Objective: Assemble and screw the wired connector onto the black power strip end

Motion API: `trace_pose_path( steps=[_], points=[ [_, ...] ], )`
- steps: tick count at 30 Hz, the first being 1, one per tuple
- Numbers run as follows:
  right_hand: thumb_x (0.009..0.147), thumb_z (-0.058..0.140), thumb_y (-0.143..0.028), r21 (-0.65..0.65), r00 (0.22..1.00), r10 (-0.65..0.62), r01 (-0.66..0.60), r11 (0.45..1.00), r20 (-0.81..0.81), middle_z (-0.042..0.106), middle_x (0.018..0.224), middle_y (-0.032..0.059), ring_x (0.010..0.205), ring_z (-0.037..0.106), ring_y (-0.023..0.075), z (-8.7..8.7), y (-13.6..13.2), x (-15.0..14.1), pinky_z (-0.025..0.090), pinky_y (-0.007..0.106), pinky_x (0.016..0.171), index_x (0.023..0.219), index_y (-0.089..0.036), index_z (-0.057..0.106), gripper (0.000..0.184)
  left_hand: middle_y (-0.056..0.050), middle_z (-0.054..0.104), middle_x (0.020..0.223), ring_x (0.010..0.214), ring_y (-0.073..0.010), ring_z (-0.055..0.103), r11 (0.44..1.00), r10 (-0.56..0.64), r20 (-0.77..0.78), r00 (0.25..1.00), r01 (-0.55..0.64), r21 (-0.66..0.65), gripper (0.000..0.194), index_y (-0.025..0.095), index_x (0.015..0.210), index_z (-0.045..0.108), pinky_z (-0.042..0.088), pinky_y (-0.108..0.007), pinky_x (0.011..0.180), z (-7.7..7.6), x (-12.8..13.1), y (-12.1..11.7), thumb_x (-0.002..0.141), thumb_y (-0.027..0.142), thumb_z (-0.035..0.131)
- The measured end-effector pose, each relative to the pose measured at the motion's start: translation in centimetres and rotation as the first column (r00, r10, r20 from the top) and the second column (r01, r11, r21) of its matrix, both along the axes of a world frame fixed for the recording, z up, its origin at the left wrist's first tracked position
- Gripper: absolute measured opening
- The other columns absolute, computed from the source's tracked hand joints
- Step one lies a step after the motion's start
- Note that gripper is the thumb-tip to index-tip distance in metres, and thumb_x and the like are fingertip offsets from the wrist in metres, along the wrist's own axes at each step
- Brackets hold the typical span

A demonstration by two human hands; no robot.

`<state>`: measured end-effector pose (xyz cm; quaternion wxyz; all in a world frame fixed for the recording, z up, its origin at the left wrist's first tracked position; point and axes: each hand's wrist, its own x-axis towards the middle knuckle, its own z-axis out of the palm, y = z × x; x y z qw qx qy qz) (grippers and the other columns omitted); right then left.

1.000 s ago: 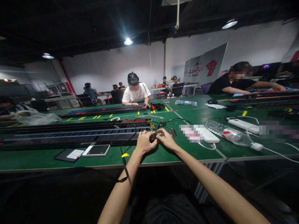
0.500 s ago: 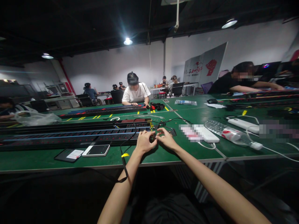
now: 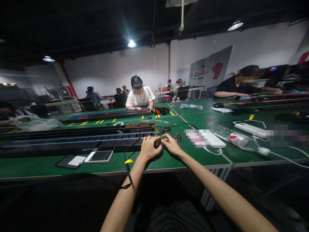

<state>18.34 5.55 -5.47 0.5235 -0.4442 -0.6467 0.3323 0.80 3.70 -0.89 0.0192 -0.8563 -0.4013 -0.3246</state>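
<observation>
My left hand [image 3: 150, 147] is closed, its thumb and fingers curled round a small dark round part [image 3: 157, 143] at the right end of a long black power strip [image 3: 84, 140]. My right hand [image 3: 172, 145] is beside it, thumb and forefinger bent together at the same part. Whatever lies between those right fingertips is too small to make out. Rows of dark sockets with red marks run along the strip, and yellowish parts show at its end. A black cable [image 3: 125, 148] with a yellow tag [image 3: 129, 161] hangs over the strip and by my left forearm.
A phone-like white-edged device [image 3: 98, 156] and a dark flat case [image 3: 70, 161] lie near the green table's front edge [image 3: 169, 169]. To the right are a white power bank [image 3: 216, 140], a plastic bottle [image 3: 238, 138] and white cables. Co-workers [image 3: 140, 96] sit across the table.
My hands stay nearly where they were, with only slight finger movement. The co-worker at the right has drawn the arms back. The view has shifted a little.
</observation>
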Motion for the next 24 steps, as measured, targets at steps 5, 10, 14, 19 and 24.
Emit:
trace_pose_path(
  steps=[5, 10, 14, 19, 24],
  points=[
    [0.077, 0.06, -0.036, -0.016, 0.999, -0.03, 0.03, 0.999, -0.012, 0.065, 0.084, -0.0008, 0.059, 0.055, 0.0106, 0.0, 0.1, 0.0, 0.045, 0.025, 0.061, 0.107, -0.02, 0.054, 0.035, -0.002, 0.071, 0.116, 0.103, -0.024, 0.058, 1.0, -0.001, 0.006, 1.0, 0.001, 0.004, 0.04, 0.022, 0.12, 0.064, 0.039, -0.04, 0.091, -0.1, 0.0, 0.0, 0.081, 0.033, 0.066],
    [0.08, 0.056, -0.041, -0.035, 0.999, 0.008, -0.01, 0.999, -0.053, 0.064, 0.072, -0.0018, 0.056, 0.055, 0.0123, -0.1, 0.2, -0.1, 0.044, 0.024, 0.056, 0.108, -0.019, 0.054, 0.036, -0.003, 0.071, 0.114, 0.102, -0.0244, 0.058, 1.0, -0.001, 0.01, 1.0, 0.0, 0.008, 0.04, 0.022, 0.12, 0.064, 0.039, -0.04, 0.09, -0.1, 0.0, 0.0, 0.082, 0.035, 0.065],
    [0.087, 0.044, -0.037, -0.075, 0.985, -0.142, 0.149, 0.986, 0.094, 0.066, 0.071, 0.0002, 0.054, 0.056, 0.0149, 0.8, 0.6, 0.6, 0.044, 0.026, 0.055, 0.11, -0.019, 0.057, 0.031, -0.004, 0.071, 0.112, 0.1, -0.0239, 0.058, 1.0, -0.006, 0.013, 1.0, 0.006, -0.002, 0.043, 0.022, 0.121, 0.063, 0.039, -0.039, 0.09, 0.0, -0.1, -0.1, 0.08, 0.034, 0.067],
    [0.09, 0.04, -0.018, 0.129, 0.719, -0.445, 0.451, 0.883, 0.534, 0.07, 0.11, 0.0107, 0.098, 0.065, 0.0231, 4.0, 1.8, 2.9, 0.046, 0.032, 0.084, 0.113, -0.019, 0.061, 0.031, -0.003, 0.071, 0.109, 0.1, -0.0238, 0.057, 1.0, -0.004, 0.018, 1.0, 0.004, -0.002, 0.044, 0.023, 0.122, 0.063, 0.039, -0.039, 0.09, 0.0, -0.1, -0.1, 0.08, 0.035, 0.068],
    [0.089, 0.05, -0.019, 0.092, 0.381, -0.309, 0.493, 0.865, 0.871, 0.066, 0.117, 0.0207, 0.113, 0.061, 0.0332, 6.2, 4.1, 5.0, 0.045, 0.042, 0.091, 0.129, -0.013, 0.052, 0.04, -0.004, 0.072, 0.107, 0.1, -0.0244, 0.056, 1.0, 0.005, 0.013, 1.0, -0.005, -0.002, 0.044, 0.022, 0.123, 0.063, 0.04, -0.039, 0.089, 0.1, -0.1, 0.0, 0.081, 0.036, 0.068]
  ],
)
